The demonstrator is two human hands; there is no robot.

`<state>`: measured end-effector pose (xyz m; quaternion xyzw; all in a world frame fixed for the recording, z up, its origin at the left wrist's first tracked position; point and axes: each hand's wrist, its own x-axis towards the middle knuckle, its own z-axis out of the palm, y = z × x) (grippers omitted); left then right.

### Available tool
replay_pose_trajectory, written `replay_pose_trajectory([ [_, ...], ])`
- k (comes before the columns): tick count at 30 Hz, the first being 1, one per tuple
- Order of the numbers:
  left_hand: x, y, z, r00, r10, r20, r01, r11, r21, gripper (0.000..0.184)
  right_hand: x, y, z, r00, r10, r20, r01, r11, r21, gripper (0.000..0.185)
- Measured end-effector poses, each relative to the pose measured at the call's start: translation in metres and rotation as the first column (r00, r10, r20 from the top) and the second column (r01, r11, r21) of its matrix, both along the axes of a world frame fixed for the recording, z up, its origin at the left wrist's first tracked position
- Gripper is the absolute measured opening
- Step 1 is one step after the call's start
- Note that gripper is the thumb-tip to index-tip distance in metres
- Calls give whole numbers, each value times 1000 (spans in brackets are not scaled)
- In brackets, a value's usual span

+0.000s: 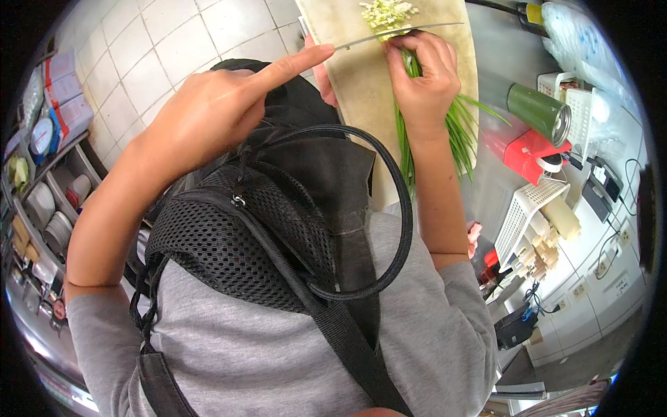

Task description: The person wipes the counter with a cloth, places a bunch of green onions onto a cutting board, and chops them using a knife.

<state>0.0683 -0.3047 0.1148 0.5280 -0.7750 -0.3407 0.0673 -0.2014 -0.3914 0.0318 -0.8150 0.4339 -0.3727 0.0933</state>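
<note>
My left hand (222, 104) is closed around a knife, its index finger stretched along the spine; the handle is hidden in the hand. The thin blade (431, 26) points right, over the cutting board (354, 111). My right hand (427, 73) grips a bunch of green onions (458, 135) close to the blade, fingertips curled against it. Their long green stalks trail toward my body under the right wrist. Chopped pale onion pieces (389, 14) lie in a pile beyond the blade.
A green can (538, 113), a red box (526, 154) and a white basket (521, 212) stand to the right on the metal counter. Pink cloth (324, 83) shows at the board's left edge. Tiled floor (180, 55) lies left; a black bag (229, 243) hangs on my chest.
</note>
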Motion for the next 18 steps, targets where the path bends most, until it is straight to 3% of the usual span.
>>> replay_pose_trajectory([
  [3, -1, 2, 2, 1000, 12, 22, -13, 999, 48, 89, 0, 2, 0, 999, -24, 39, 23, 999, 23, 21],
  [9, -2, 3, -12, 998, -19, 62, 22, 998, -52, 90, -4, 6, 6, 1000, -17, -4, 17, 1000, 9, 25],
  [18, 16, 21, 2, 995, -20, 99, 15, 999, 49, 97, -5, 5, 2, 1000, -19, 17, 18, 999, 42, 18],
])
